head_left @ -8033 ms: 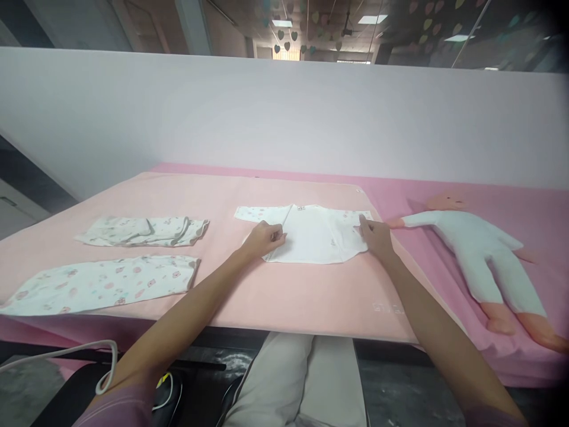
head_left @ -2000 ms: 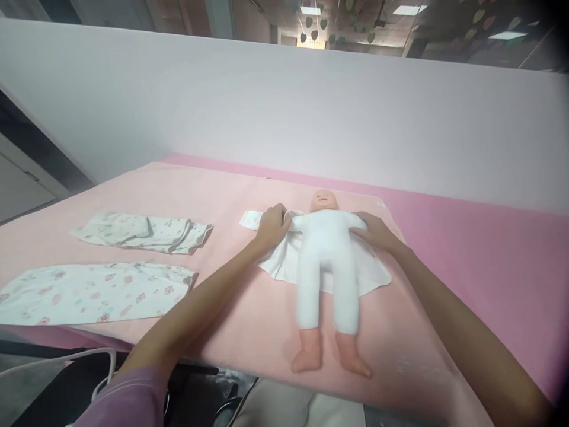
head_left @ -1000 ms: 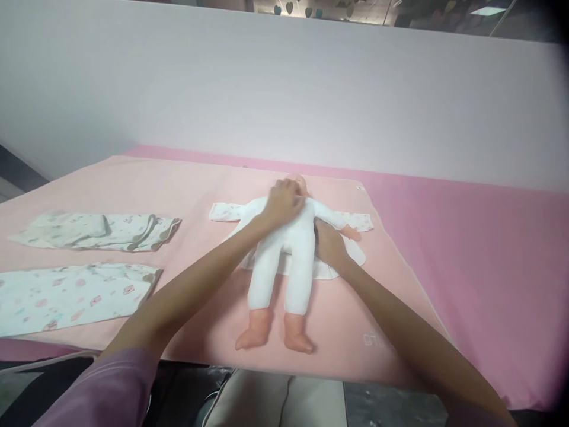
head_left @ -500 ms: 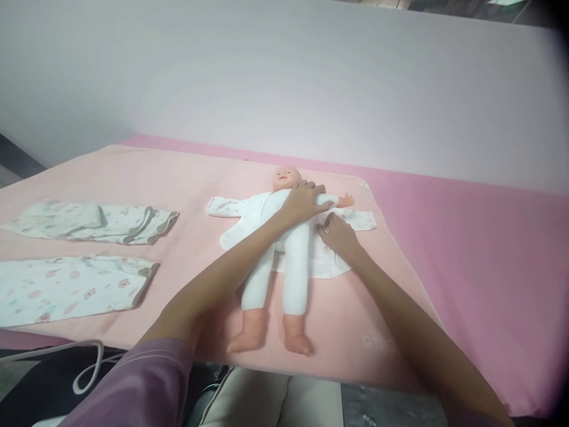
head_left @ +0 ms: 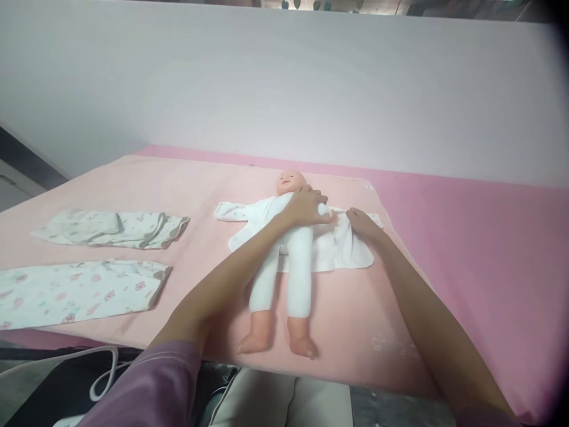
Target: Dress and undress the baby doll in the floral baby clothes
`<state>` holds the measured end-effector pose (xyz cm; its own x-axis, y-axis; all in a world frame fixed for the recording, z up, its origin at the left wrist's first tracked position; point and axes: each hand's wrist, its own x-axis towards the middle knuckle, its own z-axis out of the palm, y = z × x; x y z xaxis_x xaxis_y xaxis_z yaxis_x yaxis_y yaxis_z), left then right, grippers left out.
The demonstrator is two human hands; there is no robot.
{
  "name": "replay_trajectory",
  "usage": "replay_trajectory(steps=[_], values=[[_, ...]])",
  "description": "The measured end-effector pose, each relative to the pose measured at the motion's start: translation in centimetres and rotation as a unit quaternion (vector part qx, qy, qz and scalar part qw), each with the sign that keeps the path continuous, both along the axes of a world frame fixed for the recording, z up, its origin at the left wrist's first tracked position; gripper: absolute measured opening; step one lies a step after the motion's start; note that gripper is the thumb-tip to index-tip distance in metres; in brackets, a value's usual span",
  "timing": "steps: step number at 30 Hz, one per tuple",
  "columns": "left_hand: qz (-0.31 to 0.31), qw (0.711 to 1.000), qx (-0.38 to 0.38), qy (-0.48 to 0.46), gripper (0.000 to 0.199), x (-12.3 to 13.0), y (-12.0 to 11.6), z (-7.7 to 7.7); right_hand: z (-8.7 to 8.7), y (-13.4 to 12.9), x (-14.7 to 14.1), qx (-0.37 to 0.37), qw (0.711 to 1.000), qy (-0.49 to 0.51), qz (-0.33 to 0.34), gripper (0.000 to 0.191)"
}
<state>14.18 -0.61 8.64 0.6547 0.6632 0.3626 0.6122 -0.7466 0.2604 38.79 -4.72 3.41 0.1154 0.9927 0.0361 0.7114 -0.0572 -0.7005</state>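
Note:
A baby doll (head_left: 299, 270) with a white cloth body lies face up, its head away from me and its bare feet toward me. Under it a white baby shirt (head_left: 329, 252) is spread, the front panels laid out to both sides. My left hand (head_left: 306, 206) is on the upper chest, its fingers curled around the doll's arm on the right; the doll's small hand pokes out beside my thumb. Just right of that, my right hand (head_left: 361, 222) pinches the shirt near its sleeve opening. The patterned sleeve behind is mostly hidden by my hand.
A pale pink mat (head_left: 200, 284) covers much of the darker pink table cover (head_left: 480, 255). Two folded patterned baby garments lie at left, an upper one (head_left: 111, 228) and a lower one (head_left: 80, 293). A grey-white partition (head_left: 284, 89) rises behind. A white cord (head_left: 104, 382) hangs at lower left.
My right hand has moved right and slightly up, drawing the shirt's side panel outward. The doll's arm on the right, stretched out before, is now bent in by my left hand.

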Motion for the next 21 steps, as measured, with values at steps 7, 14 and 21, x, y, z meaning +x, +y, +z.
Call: replay_trajectory(steps=[7, 14, 21], values=[[-0.007, 0.989, -0.026, 0.148, 0.033, 4.7, 2.0, -0.8, 2.4, -0.8, -2.4, 0.099, 0.994, 0.006, 0.054, 0.024], [0.019, 0.998, -0.029, -0.047, 0.043, -0.5, 3.0, -2.0, 3.2, -1.7, -3.2, 0.084, 0.986, -0.128, 0.068, 0.036], [-0.009, 0.983, -0.078, -0.167, 0.048, 0.2, 2.2, -1.3, 2.4, -1.3, -8.2, 0.124, 0.979, -0.131, 0.093, 0.028]])
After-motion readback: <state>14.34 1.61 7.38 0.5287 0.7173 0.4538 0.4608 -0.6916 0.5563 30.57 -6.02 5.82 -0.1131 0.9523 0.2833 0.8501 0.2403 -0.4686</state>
